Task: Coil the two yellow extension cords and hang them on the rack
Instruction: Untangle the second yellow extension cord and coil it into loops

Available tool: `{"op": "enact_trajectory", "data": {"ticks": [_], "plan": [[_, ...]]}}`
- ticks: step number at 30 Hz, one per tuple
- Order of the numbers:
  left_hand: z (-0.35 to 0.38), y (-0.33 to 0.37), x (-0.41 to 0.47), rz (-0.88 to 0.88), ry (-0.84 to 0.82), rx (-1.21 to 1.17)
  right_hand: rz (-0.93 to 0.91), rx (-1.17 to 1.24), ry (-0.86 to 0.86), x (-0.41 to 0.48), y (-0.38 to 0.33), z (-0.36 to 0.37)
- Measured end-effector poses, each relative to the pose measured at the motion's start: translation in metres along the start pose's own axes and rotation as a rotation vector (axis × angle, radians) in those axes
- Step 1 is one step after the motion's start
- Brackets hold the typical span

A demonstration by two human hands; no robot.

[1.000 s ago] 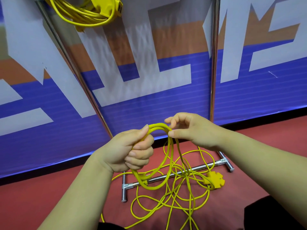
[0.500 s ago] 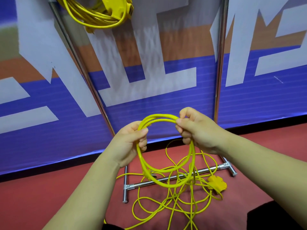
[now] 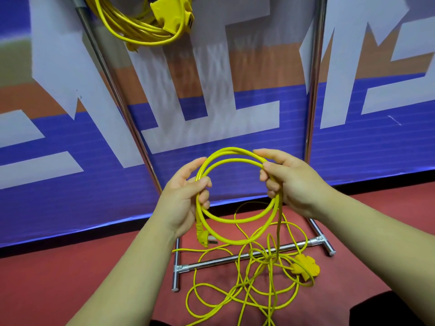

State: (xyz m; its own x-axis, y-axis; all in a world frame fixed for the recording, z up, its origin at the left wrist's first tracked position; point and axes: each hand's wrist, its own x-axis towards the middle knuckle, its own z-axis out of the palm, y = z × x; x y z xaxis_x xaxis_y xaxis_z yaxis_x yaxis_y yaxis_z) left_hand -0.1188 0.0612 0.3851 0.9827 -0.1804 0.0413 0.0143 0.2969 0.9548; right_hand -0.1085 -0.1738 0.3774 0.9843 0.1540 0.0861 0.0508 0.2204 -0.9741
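Head view: two bare forearms reach forward. The left hand curls its fingers round the left side of a two-turn loop of cord, thumb on top, while the right hand pinches the right side between thumb and fingers. The plug hangs just below the left hand. From the right hand the cord drops to the red floor, where the rest lies in loose tangled loops across the rack base bar, with the socket block on the right. Behind stands a blue, white and orange banner. High on the rack hangs the other cord, coiled.
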Motion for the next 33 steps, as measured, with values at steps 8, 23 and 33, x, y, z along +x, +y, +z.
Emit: {"op": "enact_trajectory", "data": {"ticks": [8,23,33], "plan": [[0.001,0.008,-0.001,-0.066,0.024,-0.097,0.002,-0.174,-0.066,-0.008,-0.001,0.001],[0.002,0.014,-0.012,-0.119,-0.337,-0.209,0.019,0.028,-0.017,-0.006,0.003,0.005],[0.006,0.009,-0.007,-0.082,-0.164,-0.272,0.133,0.07,-0.173,-0.006,-0.004,0.007]]}}
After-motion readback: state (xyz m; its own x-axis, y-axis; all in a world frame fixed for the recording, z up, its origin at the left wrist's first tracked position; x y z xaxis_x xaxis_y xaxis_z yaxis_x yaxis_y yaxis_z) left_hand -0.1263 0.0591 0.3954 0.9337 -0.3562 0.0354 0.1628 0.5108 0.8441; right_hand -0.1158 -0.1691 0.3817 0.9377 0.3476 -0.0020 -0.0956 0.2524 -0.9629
